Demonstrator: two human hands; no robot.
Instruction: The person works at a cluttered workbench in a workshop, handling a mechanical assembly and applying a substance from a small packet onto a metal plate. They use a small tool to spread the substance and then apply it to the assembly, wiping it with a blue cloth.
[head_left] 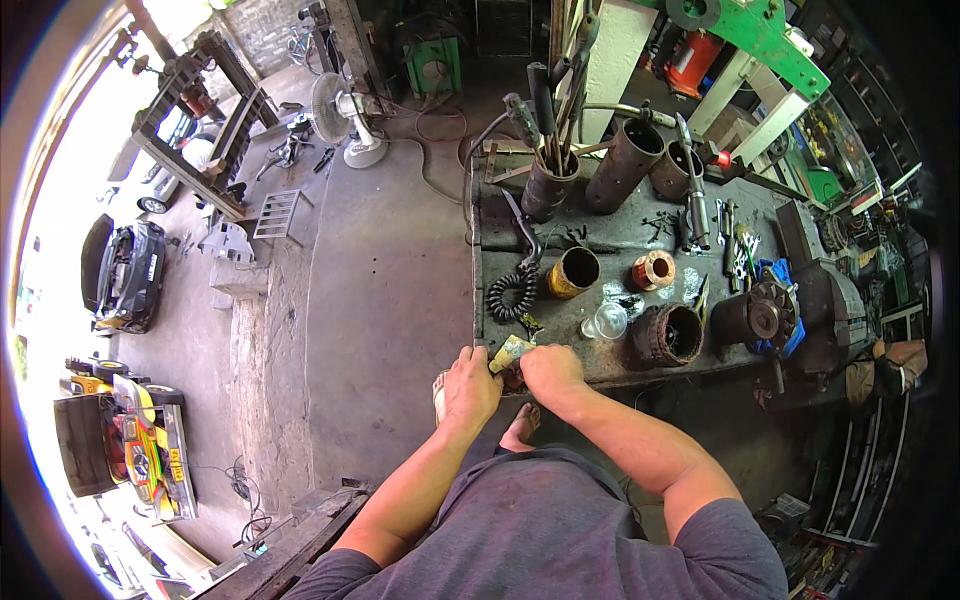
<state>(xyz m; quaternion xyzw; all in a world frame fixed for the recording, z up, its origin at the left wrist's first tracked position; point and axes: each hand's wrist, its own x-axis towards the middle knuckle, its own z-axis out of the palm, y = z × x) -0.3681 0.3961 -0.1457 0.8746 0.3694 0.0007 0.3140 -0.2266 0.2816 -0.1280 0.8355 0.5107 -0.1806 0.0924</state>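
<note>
At the bench's near left corner, my left hand (470,392) is closed, what it grips hidden under its fingers. Beside it, my right hand (550,374) is closed at a pale yellow, stained piece (510,352), which lies tilted between both hands. Just beyond sit a coiled black hose (512,297), a yellow metal can (575,271) and a clear plastic cup (610,321). A copper-coloured part (653,269) and a dark greasy metal cylinder (667,335) stand to the right. My bare foot shows below the bench edge.
The metal bench (620,235) holds tall steel tubes (620,165) with bars, wrenches (740,240) and a heavy dark motor-like part (765,320). A white fan (340,120) stands on the concrete floor (375,270). Small vehicles (130,435) and a press frame (200,130) are at left.
</note>
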